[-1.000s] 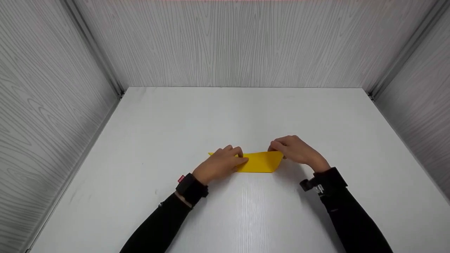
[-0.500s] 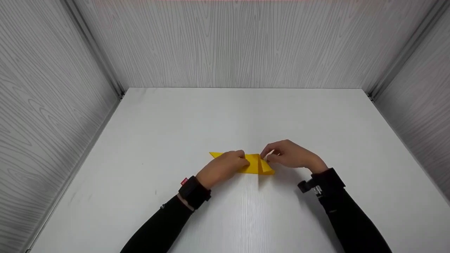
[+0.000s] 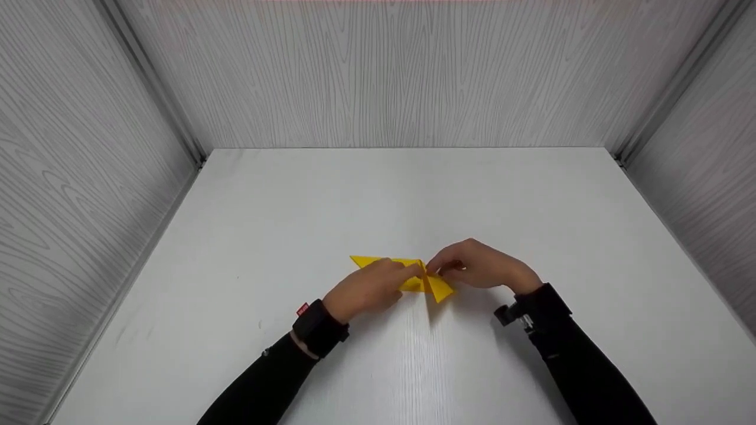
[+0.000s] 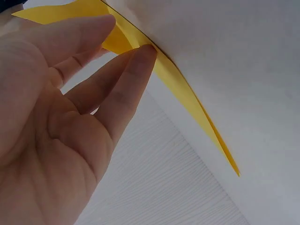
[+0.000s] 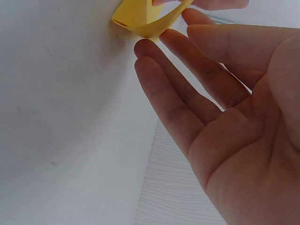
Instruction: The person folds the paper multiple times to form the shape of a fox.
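Note:
A folded piece of yellow paper [image 3: 440, 288] lies across the middle of the white table, its right part bent up and slanting toward the front. My left hand [image 3: 372, 286] covers the paper's middle and holds it, thumb and fingertips at the raised fold. From under that hand a pointed left corner sticks out. At the fold's right side, my right hand [image 3: 481, 265] has its bent fingers and thumb at the paper's back edge. The left wrist view shows fingertips against the long thin paper [image 4: 183, 91]. In the right wrist view, the paper [image 5: 140, 16] curves up beside the fingertips.
The white table [image 3: 283, 195] is bounded by grey wood-grain panels at the back [image 3: 378, 77], left [image 3: 65, 177] and right [image 3: 703, 165]. Each wrist wears a black band with a device, over black sleeves.
My right hand has moved left and slightly toward the front, bringing the paper's right end over from flat to a raised, slanted fold. My left hand stays near the middle, its fingertips now at the fold.

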The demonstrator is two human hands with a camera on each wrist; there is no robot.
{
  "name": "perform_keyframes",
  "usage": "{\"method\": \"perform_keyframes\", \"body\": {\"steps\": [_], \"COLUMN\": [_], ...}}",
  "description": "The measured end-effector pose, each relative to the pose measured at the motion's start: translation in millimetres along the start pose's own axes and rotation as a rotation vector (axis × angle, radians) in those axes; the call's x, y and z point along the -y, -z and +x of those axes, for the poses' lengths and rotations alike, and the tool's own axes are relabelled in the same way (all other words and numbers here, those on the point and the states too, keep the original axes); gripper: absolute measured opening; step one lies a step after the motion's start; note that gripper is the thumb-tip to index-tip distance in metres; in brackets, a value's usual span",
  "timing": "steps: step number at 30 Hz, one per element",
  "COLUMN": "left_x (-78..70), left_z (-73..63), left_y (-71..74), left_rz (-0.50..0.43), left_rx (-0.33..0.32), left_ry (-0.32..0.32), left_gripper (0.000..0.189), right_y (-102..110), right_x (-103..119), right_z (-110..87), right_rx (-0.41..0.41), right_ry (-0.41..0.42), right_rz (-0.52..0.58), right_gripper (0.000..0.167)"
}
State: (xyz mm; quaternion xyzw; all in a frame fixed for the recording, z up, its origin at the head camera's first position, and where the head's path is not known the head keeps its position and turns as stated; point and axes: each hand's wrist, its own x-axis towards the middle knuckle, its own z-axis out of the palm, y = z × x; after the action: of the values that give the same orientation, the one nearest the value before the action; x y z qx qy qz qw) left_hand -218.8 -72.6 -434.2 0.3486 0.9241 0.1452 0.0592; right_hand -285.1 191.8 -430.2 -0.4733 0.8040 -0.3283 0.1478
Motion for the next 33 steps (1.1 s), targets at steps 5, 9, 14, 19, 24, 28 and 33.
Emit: {"method": "perform_keyframes", "body": {"steps": [5, 9, 14, 19, 24, 28, 33], "left_x": [-2.8, -3.4, -3.4, -5.7, -8.6, -8.7, -9.0], "left_z": [-3.5, -3.5, -6.1, -8.0, -7.5, -6.6, -4.7], "left_y": [1.1, 1.8, 2.3, 1.4, 0.4, -1.3, -4.3], "left_rz": [0.038, 0.025, 0.124, 0.199, 0.200, 0.192, 0.196], "left_rx": [0.053, 0.077, 0.087, 0.075, 0.085, 0.084, 0.084], "left_ry": [0.030, 0.053, -0.028, -0.059, -0.013, 0.003, 0.013], "left_gripper": [0.049, 0.054, 0.059, 0.042, 0.039, 0.037, 0.036], "right_y": [-1, -3, -4, -5, -6, -8, -16], "right_x": [1, 3, 3, 4, 5, 10, 18], "right_z": [0.8, 1.4, 2.6, 3.4, 2.5, 1.8, 2.6], "right_rx": [0.002, 0.008, 0.017, 0.040, 0.007, -0.031, 0.018], "right_ry": [-0.014, -0.025, -0.005, -0.025, -0.040, -0.092, -0.179], "right_rz": [-0.039, -0.063, -0.096, -0.092, -0.131, -0.258, -0.388], "right_gripper": [0.037, 0.040, 0.040, 0.041, 0.040, 0.040, 0.043]}}
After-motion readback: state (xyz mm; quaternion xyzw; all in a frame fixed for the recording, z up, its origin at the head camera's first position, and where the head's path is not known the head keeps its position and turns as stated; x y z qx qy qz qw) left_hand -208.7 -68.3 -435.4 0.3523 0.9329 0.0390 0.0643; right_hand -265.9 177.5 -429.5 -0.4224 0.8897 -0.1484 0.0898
